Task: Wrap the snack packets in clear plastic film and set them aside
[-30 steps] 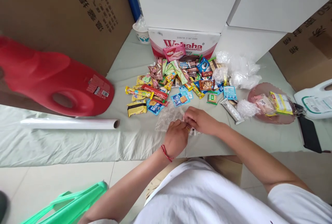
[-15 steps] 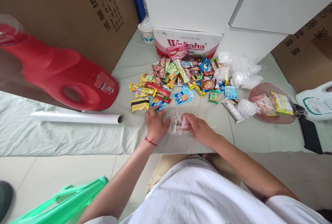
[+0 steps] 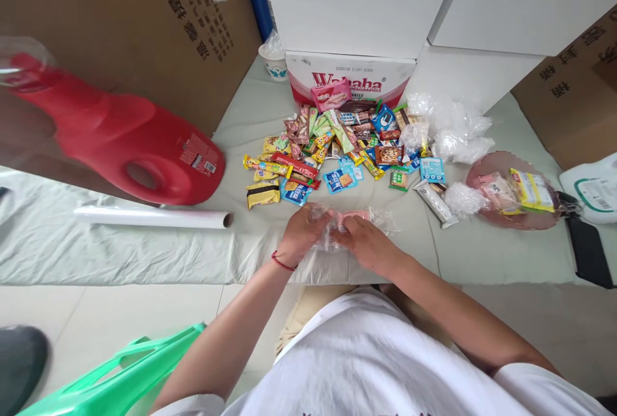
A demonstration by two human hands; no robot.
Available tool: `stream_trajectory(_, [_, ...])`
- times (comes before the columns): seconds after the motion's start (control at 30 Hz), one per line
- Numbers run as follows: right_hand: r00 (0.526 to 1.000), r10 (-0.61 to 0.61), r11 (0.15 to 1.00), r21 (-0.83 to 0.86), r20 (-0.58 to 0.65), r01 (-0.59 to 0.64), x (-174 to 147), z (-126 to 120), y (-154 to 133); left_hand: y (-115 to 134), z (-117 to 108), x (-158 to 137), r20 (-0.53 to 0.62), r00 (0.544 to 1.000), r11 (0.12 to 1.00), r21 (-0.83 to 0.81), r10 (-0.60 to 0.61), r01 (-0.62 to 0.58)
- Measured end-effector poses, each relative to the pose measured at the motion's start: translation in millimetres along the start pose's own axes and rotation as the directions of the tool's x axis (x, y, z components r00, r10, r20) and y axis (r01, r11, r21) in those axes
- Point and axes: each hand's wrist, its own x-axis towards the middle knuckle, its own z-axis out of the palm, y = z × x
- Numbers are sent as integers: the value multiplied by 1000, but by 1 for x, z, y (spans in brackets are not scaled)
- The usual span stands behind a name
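Near the table's front edge lies a small pink snack packet (image 3: 357, 215) in crinkled clear plastic wrap (image 3: 384, 222). My left hand (image 3: 304, 233) pinches the left end of the wrap between thumb and fingers. From the right, my right hand (image 3: 367, 240) closes its fingers on the wrap beside the packet, covering part of it. Both hands almost meet over the bundle. Just behind them is a heap of wrapped snacks, including a blue biscuit packet (image 3: 340, 180), a yellow packet (image 3: 263, 194) and a blue packet (image 3: 295, 191).
On the left are a red jug (image 3: 139, 139) and a white film roll (image 3: 154, 217). To the right stand a pinkish plate (image 3: 501, 218) with packets, balled plastic wrap (image 3: 463, 200) and a black phone (image 3: 590, 254). A Wahaha carton (image 3: 400, 75) stands behind the snacks.
My left hand has moved right from beside the blue packet and closed on the wrap. My right fingers have shifted slightly left, and more of the pink packet shows behind them.
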Motion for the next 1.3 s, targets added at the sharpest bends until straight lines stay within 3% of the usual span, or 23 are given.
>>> stream_trajectory(0.2, [997, -42, 996, 73, -57, 46, -3, 4, 2, 13, 23, 5, -13, 1000, 999, 26, 23, -23])
stream_trajectory(0.3, [996, -15, 989, 146, -82, 27, -10, 5, 2, 21, 38, -1, 48, 987, 964, 212, 155, -162])
stream_trajectory(0.4, [989, -63, 942, 320, -136, 104, -25, -6, 10, 18, 52, -11, 130, 923, 800, 464, 362, -380])
stream_trajectory(0.47, [985, -78, 858, 492, -156, 146, -38, -18, 24, 9, 59, -19, 184, 870, 650, 598, 457, -469])
stream_trajectory(0.53, [973, 132, 782, 624, -188, 15, -50, -29, 42, -2, 66, -26, 211, 821, 504, 700, 530, -506])
stream_trajectory(0.57, [932, 303, 751, 652, -198, -106, -53, -32, 51, -8, 70, -29, 225, 802, 442, 737, 553, -512])
stream_trajectory(0.63, [777, 598, 681, 636, -198, -363, -55, -32, 65, -16, 76, -35, 247, 784, 351, 789, 570, -505])
stream_trajectory(0.67, [725, 667, 655, 598, -172, -461, -54, -30, 68, -18, 78, -37, 250, 784, 322, 809, 568, -492])
stream_trajectory(0.7, [709, 695, 641, 552, -122, -534, -52, -25, 69, -20, 80, -39, 248, 789, 302, 827, 562, -475])
stream_trajectory(0.8, [758, 650, 664, 444, 55, -602, -52, -9, 61, -20, 81, -45, 241, 797, 265, 857, 554, -443])
stream_trajectory(0.93, [798, 602, 672, 520, 31, -527, -67, 0, 45, -21, 77, -53, 287, 760, 189, 862, 583, -470])
stream_trajectory(1.03, [784, 615, 482, 747, 83, -458, -67, -2, 36, -28, 75, -57, 307, 733, 153, 860, 607, -487])
stream_trajectory(1.1, [771, 611, 283, 861, 178, -423, -54, -4, 30, -34, 76, -58, 325, 715, 139, 851, 619, -507])
stream_trajectory(1.17, [726, 632, 51, 920, 271, -388, -34, -5, 23, -40, 75, -56, 341, 691, 145, 828, 637, -542])
stream_trajectory(1.23, [674, 648, -185, 932, 355, -312, -17, -3, 16, -45, 72, -52, 334, 672, 201, 784, 661, -587])
stream_trajectory(1.3, [660, 643, -368, 913, 388, -177, -8, 0, 10, -47, 64, -48, 316, 652, 298, 696, 689, -653])
